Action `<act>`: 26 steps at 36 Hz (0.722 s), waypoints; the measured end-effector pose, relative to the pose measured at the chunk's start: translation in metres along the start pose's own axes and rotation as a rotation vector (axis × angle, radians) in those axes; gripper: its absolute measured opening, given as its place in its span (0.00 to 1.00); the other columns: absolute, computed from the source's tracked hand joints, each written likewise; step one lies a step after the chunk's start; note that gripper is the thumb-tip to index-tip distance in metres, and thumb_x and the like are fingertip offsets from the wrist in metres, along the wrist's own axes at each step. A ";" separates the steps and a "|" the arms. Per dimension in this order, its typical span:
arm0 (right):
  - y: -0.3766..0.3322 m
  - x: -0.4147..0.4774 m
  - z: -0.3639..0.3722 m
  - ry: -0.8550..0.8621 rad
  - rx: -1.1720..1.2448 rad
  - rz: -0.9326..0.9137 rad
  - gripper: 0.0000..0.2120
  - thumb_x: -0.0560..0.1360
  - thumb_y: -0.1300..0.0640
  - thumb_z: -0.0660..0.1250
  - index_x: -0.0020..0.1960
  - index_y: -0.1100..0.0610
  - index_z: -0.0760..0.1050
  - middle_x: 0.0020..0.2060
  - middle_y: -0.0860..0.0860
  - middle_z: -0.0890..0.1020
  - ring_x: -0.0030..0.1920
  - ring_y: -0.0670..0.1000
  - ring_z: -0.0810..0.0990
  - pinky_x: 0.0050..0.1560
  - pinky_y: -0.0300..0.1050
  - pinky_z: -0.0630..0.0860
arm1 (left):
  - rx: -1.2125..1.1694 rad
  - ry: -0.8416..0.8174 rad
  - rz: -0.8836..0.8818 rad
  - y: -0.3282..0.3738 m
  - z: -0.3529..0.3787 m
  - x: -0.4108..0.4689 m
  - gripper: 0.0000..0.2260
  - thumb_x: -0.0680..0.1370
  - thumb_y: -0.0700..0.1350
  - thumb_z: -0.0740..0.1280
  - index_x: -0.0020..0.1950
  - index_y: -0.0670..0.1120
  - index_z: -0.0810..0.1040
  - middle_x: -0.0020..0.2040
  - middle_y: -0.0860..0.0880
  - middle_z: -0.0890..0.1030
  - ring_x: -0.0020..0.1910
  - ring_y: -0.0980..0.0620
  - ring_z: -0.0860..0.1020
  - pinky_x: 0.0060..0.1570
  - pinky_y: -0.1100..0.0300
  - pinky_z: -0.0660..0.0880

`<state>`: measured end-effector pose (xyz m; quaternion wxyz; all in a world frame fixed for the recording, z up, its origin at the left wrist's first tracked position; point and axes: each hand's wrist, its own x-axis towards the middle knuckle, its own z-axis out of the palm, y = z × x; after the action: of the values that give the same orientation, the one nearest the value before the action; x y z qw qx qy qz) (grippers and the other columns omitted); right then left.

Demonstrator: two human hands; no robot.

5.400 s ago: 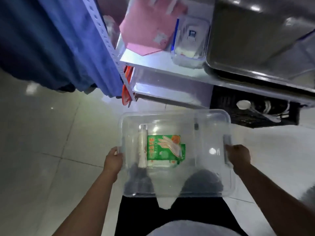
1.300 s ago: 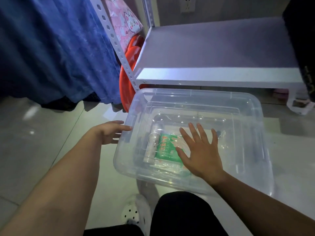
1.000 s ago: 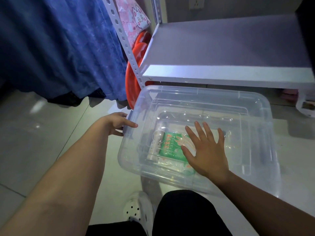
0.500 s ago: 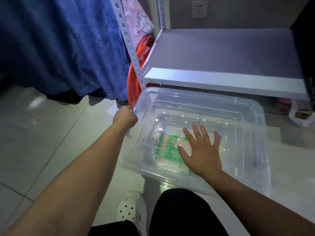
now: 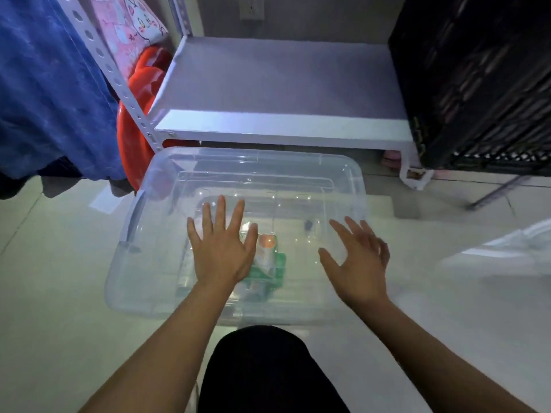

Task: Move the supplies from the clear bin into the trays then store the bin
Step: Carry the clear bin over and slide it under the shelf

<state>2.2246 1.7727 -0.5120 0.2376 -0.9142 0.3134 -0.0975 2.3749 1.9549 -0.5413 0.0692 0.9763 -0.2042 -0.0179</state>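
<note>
A clear bin (image 5: 143,263) with its lid on sits on a pale tiled floor (image 5: 56,293), directly in front of a low white shelf (image 5: 283,84), seen from above by the person crouching over it. Half a second ago the left hand (image 5: 222,251) gripped the bin's far left corner; now it lies flat on the lid, fingers straight and spread. The right hand (image 5: 356,260), which was over the green packet (image 5: 272,268) inside, has shifted to the right and is also spread wide above the lid. It is blurred, so whether it presses down cannot be told. The packet now shows through the plastic between the two hands, its long side running roughly away from the person. The bin's long axis runs left to right, parallel to the shelf's front edge, its far long side just beside that edge. A black crate (image 5: 477,84) stands on the right, with a red basin (image 5: 131,138) and blue cloth (image 5: 44,84) to the left.
</note>
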 end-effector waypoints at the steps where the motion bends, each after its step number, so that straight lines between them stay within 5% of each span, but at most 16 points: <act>1: 0.013 0.007 -0.012 0.017 0.055 0.078 0.29 0.73 0.46 0.71 0.72 0.48 0.70 0.73 0.51 0.70 0.75 0.56 0.63 0.73 0.60 0.59 | -0.001 0.002 0.002 0.001 0.000 -0.001 0.28 0.80 0.65 0.42 0.80 0.60 0.50 0.82 0.49 0.51 0.81 0.43 0.46 0.76 0.37 0.43; 6: 0.054 0.054 -0.055 -0.328 0.658 0.690 0.52 0.64 0.47 0.80 0.79 0.47 0.53 0.77 0.55 0.62 0.73 0.61 0.65 0.68 0.65 0.67 | -0.018 0.016 -0.007 0.004 -0.002 -0.003 0.29 0.80 0.66 0.42 0.80 0.60 0.51 0.82 0.48 0.51 0.81 0.43 0.46 0.75 0.37 0.43; 9: 0.063 0.065 -0.056 -0.499 0.670 0.745 0.55 0.63 0.48 0.81 0.79 0.46 0.50 0.74 0.58 0.65 0.69 0.64 0.69 0.61 0.67 0.72 | -0.023 0.035 0.003 0.004 -0.002 -0.003 0.29 0.80 0.66 0.44 0.80 0.59 0.53 0.82 0.47 0.53 0.80 0.42 0.48 0.75 0.37 0.43; 15: 0.065 0.070 -0.052 -0.625 0.737 0.745 0.30 0.61 0.52 0.79 0.60 0.61 0.77 0.58 0.59 0.81 0.49 0.58 0.82 0.45 0.49 0.80 | -0.012 0.049 0.003 0.005 0.000 -0.002 0.29 0.80 0.66 0.46 0.80 0.58 0.56 0.82 0.46 0.54 0.80 0.41 0.50 0.75 0.37 0.44; 22: 0.056 0.072 -0.042 -0.313 0.656 0.677 0.14 0.61 0.59 0.82 0.40 0.52 0.78 0.37 0.52 0.82 0.35 0.51 0.81 0.22 0.35 0.75 | -0.026 0.051 -0.012 0.009 0.001 0.000 0.29 0.79 0.66 0.47 0.79 0.58 0.58 0.81 0.46 0.55 0.80 0.41 0.50 0.74 0.36 0.43; 26: 0.054 0.072 -0.041 -0.283 0.597 0.675 0.14 0.61 0.59 0.82 0.38 0.52 0.78 0.38 0.53 0.83 0.36 0.52 0.81 0.27 0.40 0.77 | -0.032 0.054 -0.017 0.010 0.000 0.000 0.29 0.79 0.66 0.47 0.79 0.58 0.58 0.81 0.46 0.55 0.80 0.41 0.51 0.75 0.36 0.44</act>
<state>2.2391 1.6757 -0.5011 0.5488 -0.6572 0.5161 0.0248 2.3709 1.9464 -0.5403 0.0903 0.9769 -0.1937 0.0048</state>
